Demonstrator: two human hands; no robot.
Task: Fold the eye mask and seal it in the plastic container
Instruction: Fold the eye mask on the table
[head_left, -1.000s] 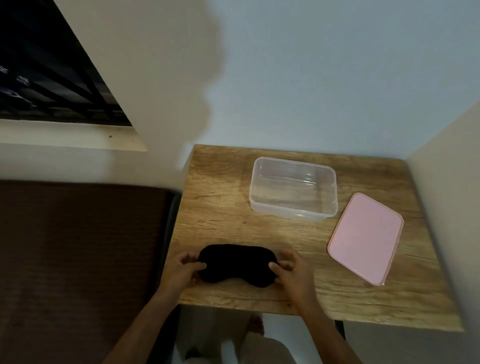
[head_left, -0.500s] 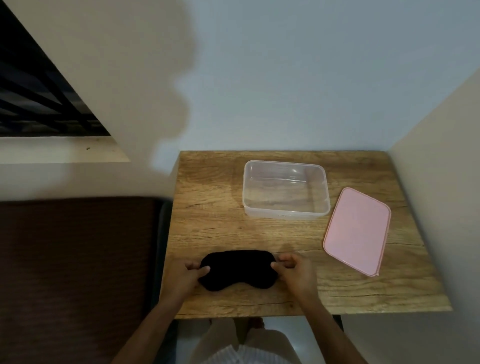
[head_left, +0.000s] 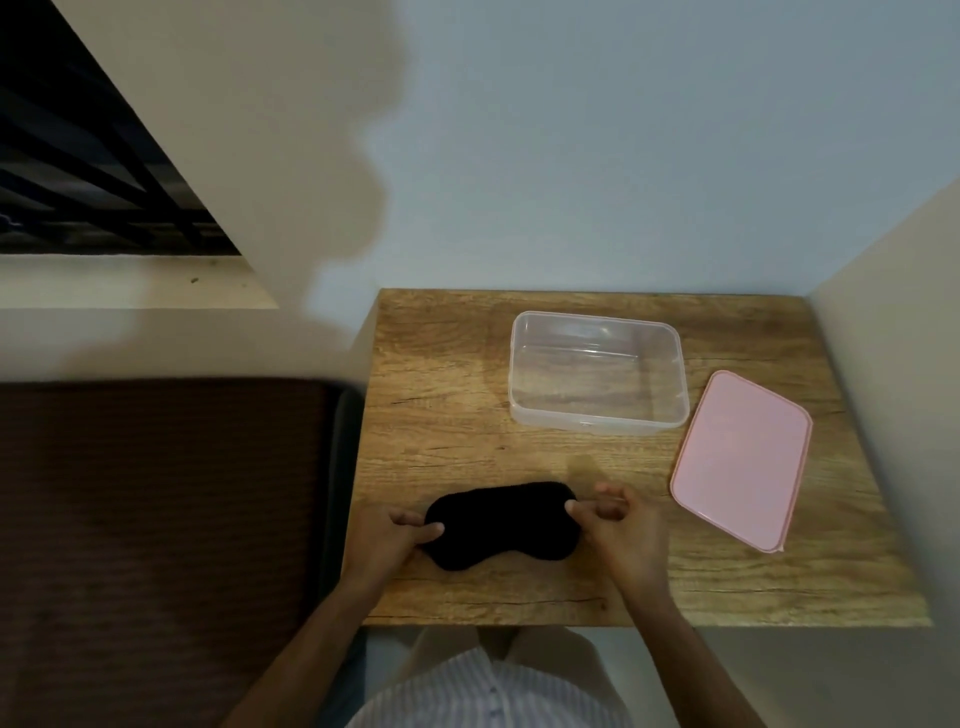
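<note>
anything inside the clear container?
Nothing: the container is open and bare, with table grain showing through its base. The lid lies beside it; no part is covered.

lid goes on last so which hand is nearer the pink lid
Right. The right hand pinches the mask's right end, with bare table between it and the lid. The left hand holds the mask's far end, farther from the lid.
</note>
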